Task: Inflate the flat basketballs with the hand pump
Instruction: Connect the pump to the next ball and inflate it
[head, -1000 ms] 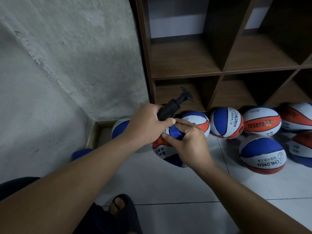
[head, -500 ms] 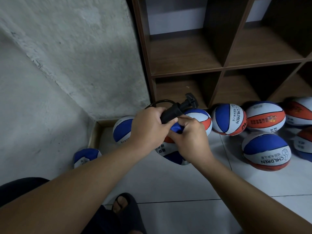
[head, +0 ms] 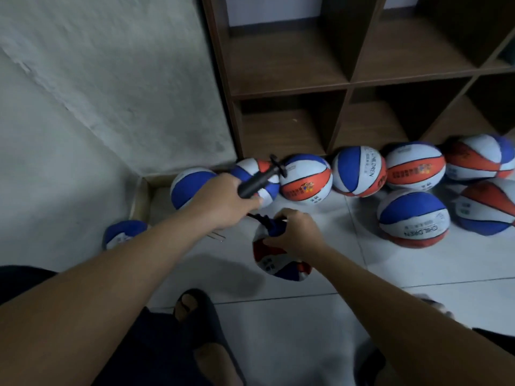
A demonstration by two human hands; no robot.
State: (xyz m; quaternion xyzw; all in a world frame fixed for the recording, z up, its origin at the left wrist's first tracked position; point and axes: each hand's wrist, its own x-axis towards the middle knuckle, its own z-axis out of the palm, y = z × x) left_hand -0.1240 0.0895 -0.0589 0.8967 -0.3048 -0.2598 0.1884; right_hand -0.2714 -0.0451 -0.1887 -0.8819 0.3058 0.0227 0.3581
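My left hand (head: 223,200) grips the barrel of a black hand pump (head: 257,183), whose T-handle points up and to the right. A short black hose runs from the pump down to a flat, crumpled blue, white and red basketball (head: 274,264). My right hand (head: 296,234) pinches the top of that ball where the hose meets it. The ball hangs low over the tiled floor, between my arms.
Several round basketballs (head: 305,178) lie on the floor along the foot of a brown wooden cubby shelf (head: 348,82). Another flat ball (head: 125,232) lies at the left by the grey wall. My sandalled foot (head: 195,307) is below the hands.
Both hands have dropped lower and moved apart. The pump now sits above and to the left of the ball, and its hose shows between the hands. The camera has tilted down.
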